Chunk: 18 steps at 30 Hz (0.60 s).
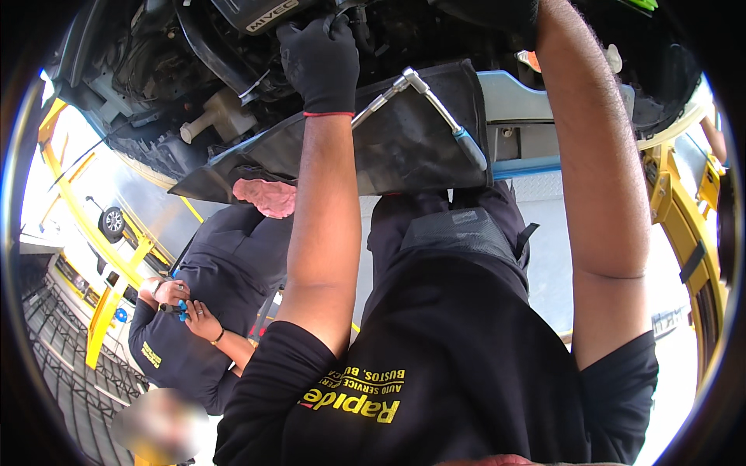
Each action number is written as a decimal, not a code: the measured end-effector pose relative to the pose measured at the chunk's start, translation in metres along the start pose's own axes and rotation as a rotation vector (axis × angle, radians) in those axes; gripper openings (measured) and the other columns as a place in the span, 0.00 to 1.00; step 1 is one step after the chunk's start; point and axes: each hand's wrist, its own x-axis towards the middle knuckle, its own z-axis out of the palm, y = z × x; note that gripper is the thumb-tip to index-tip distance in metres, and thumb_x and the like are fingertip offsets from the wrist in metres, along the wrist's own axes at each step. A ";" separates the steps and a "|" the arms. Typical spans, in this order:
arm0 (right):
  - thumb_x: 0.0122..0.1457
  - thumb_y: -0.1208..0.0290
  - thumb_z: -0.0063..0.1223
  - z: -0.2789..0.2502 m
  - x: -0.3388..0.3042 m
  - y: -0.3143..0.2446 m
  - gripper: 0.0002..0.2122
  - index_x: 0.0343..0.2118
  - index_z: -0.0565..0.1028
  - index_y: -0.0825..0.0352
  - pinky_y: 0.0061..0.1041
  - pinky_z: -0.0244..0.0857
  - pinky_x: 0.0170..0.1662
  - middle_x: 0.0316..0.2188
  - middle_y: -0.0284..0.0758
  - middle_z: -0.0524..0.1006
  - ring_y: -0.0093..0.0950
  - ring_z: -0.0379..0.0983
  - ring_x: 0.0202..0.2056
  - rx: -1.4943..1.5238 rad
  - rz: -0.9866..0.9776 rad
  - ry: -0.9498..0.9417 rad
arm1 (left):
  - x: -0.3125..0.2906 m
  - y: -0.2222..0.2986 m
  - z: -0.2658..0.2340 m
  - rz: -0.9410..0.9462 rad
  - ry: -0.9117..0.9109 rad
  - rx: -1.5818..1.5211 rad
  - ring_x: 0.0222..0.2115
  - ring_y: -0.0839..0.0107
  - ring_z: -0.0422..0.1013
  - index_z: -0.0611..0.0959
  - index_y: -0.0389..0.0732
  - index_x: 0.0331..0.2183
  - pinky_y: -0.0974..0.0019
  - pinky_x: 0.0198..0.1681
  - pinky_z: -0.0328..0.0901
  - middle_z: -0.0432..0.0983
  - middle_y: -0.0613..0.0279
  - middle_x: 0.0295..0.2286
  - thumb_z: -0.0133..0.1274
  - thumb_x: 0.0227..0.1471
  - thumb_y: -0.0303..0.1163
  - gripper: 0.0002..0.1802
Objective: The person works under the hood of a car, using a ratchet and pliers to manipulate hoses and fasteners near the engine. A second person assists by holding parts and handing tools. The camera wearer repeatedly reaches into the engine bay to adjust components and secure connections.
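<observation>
One mat [311, 159], black, drapes over the front edge of one engine bay [148, 70], which lies beyond the mat's upper edge. Two hands, both gloved in black, work past that edge: the left hand [320, 66] just above the mat's middle, beside one engine cover [249, 15]; the right hand [505, 14] above the mat's right end. On the mat rests one ratchet [435, 105] with one extension [381, 101], whose lower end is hidden by the left forearm. One pink rag [268, 196] lies at the mat's lower left edge. Left of and below the mat stands one co-worker [221, 264]. The left fingers are curled, though what they grasp, if anything, cannot be told; the right hand, cut off and dark, appears to reach inward, its fingers indistinguishable.
</observation>
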 end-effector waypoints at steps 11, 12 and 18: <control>0.49 0.75 0.52 0.004 -0.005 -0.001 0.12 0.35 0.82 0.67 0.43 0.72 0.43 0.32 0.51 0.81 0.50 0.79 0.39 -0.035 -0.064 0.047 | -0.015 0.006 0.012 -0.021 -0.023 0.046 0.35 0.52 0.78 0.91 0.46 0.30 0.53 0.41 0.70 0.83 0.60 0.22 0.61 0.52 0.43 0.13; 0.49 0.75 0.52 0.004 -0.005 -0.004 0.12 0.36 0.82 0.67 0.43 0.72 0.44 0.32 0.51 0.81 0.49 0.79 0.39 -0.066 -0.035 0.041 | -0.014 0.004 0.012 -0.054 -0.060 0.028 0.33 0.53 0.79 0.91 0.45 0.29 0.54 0.40 0.70 0.83 0.60 0.22 0.62 0.51 0.43 0.12; 0.50 0.74 0.53 0.002 -0.005 -0.009 0.12 0.38 0.83 0.65 0.42 0.73 0.46 0.35 0.51 0.82 0.48 0.80 0.42 -0.059 0.094 -0.073 | -0.008 0.012 0.011 -0.303 -0.026 -0.155 0.26 0.58 0.81 0.90 0.42 0.30 0.58 0.36 0.72 0.84 0.57 0.24 0.67 0.47 0.37 0.10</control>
